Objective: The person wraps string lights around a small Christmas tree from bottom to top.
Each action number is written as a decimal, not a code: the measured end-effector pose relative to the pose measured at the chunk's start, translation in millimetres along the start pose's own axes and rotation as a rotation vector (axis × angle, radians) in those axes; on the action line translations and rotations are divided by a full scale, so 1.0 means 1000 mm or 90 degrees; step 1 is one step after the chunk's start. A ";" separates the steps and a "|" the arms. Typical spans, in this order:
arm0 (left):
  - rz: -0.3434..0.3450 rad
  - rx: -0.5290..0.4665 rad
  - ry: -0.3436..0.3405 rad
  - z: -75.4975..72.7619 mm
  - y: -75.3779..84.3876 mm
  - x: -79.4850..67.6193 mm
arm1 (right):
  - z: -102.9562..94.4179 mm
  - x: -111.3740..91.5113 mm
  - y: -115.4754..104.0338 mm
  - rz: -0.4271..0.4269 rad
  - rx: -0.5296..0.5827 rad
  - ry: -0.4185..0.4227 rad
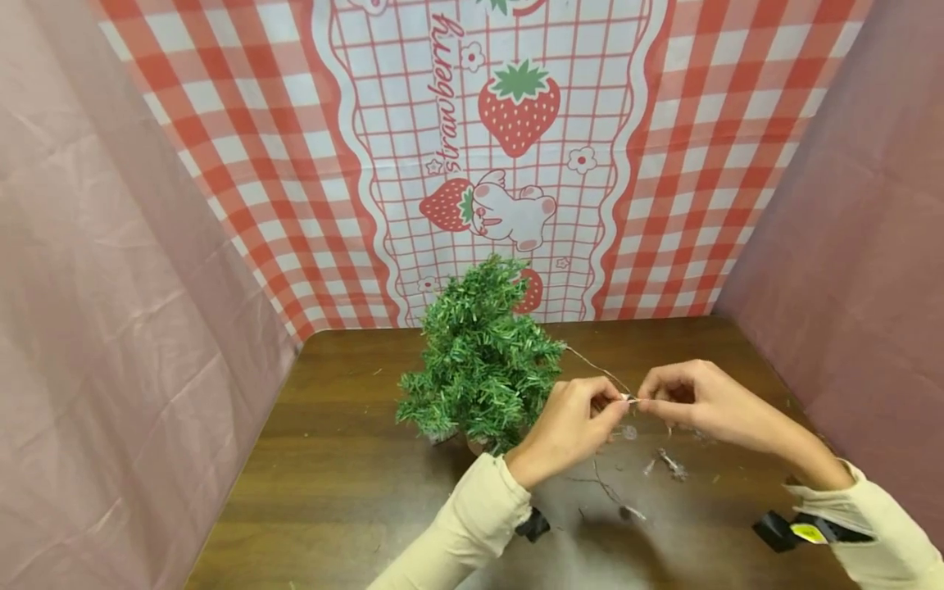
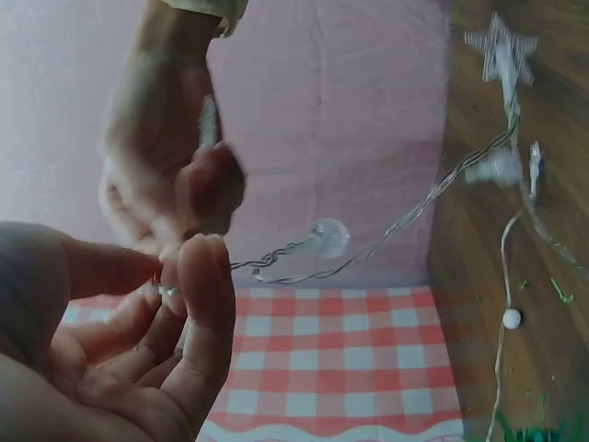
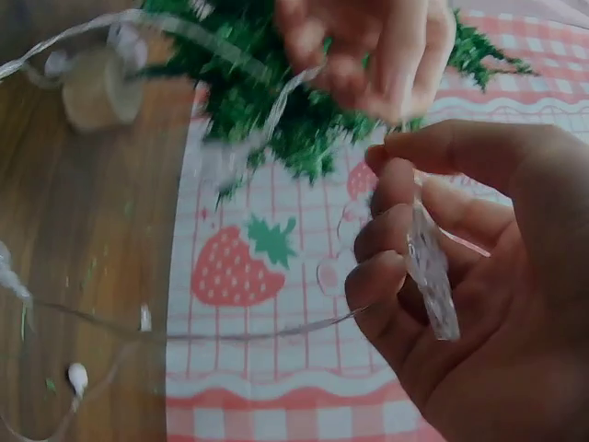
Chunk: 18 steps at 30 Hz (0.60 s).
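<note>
Fingertip to fingertip, both hands meet just right of a small artificial Christmas tree [image 1: 483, 352]. My left hand [image 1: 571, 422] pinches a small piece of the string lights between thumb and index finger. Opposite it, my right hand [image 1: 711, 406] pinches the same strand. A clear, flat light cover [image 3: 431, 276] lies against the right hand's curled fingers in the right wrist view. From the pinch, the twisted clear wire runs past a clear bulb cover [image 2: 328, 238] towards a clear star-shaped light [image 2: 502, 60]. The fingertips hide the exact spot they hold.
Other string-light pieces [image 1: 669, 465] lie on the brown wooden table [image 1: 332, 492], with a loose wire nearer the front. The tree's round base [image 3: 101, 90] shows in the right wrist view. A checked strawberry cloth [image 1: 516, 115] hangs behind, pink curtains on both sides.
</note>
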<state>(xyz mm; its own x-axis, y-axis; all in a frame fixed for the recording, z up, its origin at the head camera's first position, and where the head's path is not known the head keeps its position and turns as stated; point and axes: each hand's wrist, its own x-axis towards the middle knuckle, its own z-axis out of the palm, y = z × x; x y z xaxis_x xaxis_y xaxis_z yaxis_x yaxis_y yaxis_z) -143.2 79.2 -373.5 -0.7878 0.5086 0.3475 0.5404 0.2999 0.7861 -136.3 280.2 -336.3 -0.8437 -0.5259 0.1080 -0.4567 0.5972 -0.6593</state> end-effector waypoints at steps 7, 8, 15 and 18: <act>0.046 0.128 0.039 -0.006 -0.007 -0.003 | 0.003 -0.001 0.026 0.014 -0.079 -0.033; 0.050 0.146 0.053 -0.007 -0.007 -0.004 | 0.002 -0.002 0.029 0.021 -0.086 -0.034; 0.059 0.201 0.110 -0.008 -0.006 -0.010 | -0.031 -0.020 0.052 0.076 -0.092 0.003; 0.068 0.214 0.116 -0.008 -0.007 -0.013 | -0.050 -0.032 0.059 0.093 -0.047 0.004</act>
<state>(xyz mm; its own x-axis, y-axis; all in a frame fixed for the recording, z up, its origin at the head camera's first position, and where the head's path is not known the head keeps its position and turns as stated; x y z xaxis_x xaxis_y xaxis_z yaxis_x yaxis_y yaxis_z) -139.0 64.1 -380.1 -0.7453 0.4093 0.5264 0.6648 0.5166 0.5396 -150.2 363.0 -341.2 -0.9046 -0.4258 0.0200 -0.3478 0.7103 -0.6120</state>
